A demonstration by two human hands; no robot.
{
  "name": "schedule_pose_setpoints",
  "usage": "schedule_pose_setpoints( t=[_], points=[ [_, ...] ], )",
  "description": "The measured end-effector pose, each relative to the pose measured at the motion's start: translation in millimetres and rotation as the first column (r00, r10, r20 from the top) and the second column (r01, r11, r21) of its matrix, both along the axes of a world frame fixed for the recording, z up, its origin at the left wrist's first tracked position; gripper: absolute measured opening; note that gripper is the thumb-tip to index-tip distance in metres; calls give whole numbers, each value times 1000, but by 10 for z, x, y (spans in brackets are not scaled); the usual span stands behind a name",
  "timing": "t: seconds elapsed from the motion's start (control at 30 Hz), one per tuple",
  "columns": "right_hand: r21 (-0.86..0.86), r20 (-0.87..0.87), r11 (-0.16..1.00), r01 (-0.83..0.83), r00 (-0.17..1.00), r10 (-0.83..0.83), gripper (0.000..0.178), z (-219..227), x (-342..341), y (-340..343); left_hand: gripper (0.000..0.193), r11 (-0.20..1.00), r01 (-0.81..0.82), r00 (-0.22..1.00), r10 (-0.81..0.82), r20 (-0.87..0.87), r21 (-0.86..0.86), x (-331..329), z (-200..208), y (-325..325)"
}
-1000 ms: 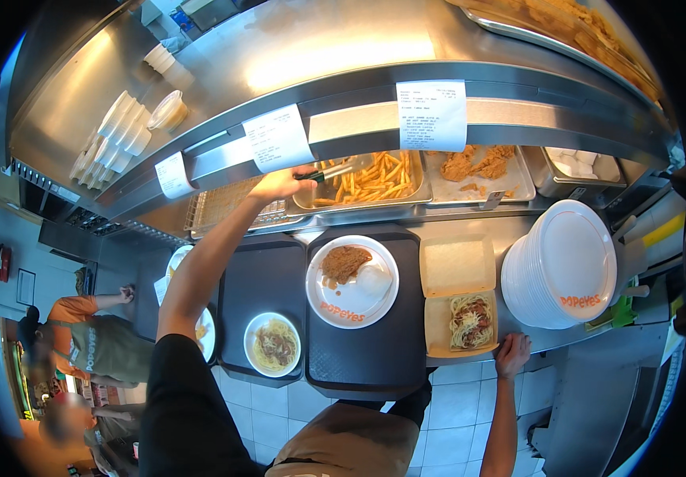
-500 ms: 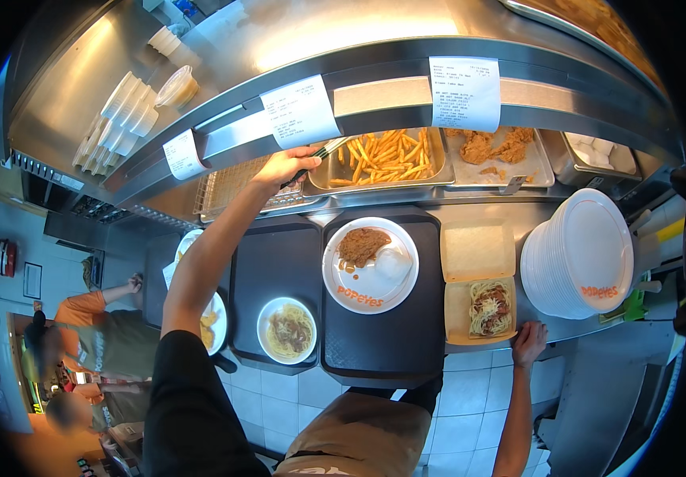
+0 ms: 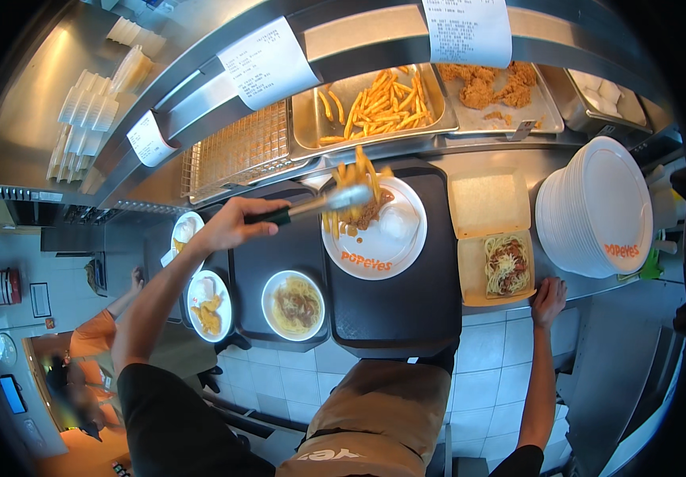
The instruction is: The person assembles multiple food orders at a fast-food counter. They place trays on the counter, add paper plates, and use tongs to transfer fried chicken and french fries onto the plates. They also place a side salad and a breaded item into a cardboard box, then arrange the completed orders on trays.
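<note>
My left hand point(image 3: 235, 224) is closed around the dark handle of metal tongs point(image 3: 301, 208). A bunch of French fries point(image 3: 352, 176) is at the tongs' blurred tip, over the left side of a round white plate point(image 3: 406, 246). On that plate lie a brown, sauce-coated piece of chicken point(image 3: 373, 210), partly hidden by the fries, and a white wrapped mound point(image 3: 398, 218). The plate sits on a black tray point(image 3: 394, 318). My right hand point(image 3: 549, 301) rests with curled fingers on the counter edge, beside an open carton point(image 3: 490, 203) holding spaghetti with sauce point(image 3: 507, 266).
A metal pan point(image 3: 305, 119) of fries, a tray of fried chicken point(image 3: 490, 86) and a wire rack point(image 3: 235, 155) stand behind. Stacked plates point(image 3: 593, 207) are at right. Left are a spaghetti bowl point(image 3: 293, 305) and another plate point(image 3: 209, 306). Paper slips point(image 3: 267, 63) hang from the shelf. Co-workers stand at far left.
My left hand has come down from the fries pan with the tongs, carrying fries over the plate. Fewer fries lie in the pan. My right hand stays at the counter edge.
</note>
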State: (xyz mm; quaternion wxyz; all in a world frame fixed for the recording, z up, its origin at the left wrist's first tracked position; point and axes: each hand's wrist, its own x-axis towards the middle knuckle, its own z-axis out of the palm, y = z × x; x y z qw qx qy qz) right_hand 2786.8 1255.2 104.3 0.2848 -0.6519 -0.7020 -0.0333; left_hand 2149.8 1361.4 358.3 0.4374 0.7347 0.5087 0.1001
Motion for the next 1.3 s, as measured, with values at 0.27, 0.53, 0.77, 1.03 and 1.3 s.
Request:
schedule_pose_setpoints(
  t=[0.27,0.53,0.77,1.03,1.3],
  points=[
    [-11,-1,1000,12,1000,-12,18,27,-31,-4,53,784,618,633,-451,-629,60,318,-263,95],
    [-6,7,1000,3,1000,-3,18,13,-27,-3,63,802,578,669,-360,-650,151,202,33,-53],
    [-14,20,1000,-19,1000,19,17,35,-52,-4,55,830,510,649,-199,-735,225,243,-205,-576],
    [-27,9,999,-23,1000,23,20,30,-62,1,59,848,411,753,-107,-650,336,295,-168,-940],
    [15,65,999,-37,997,36,21,25,-64,8,57,869,375,744,-75,-664,323,316,4,-908]
  ],
)
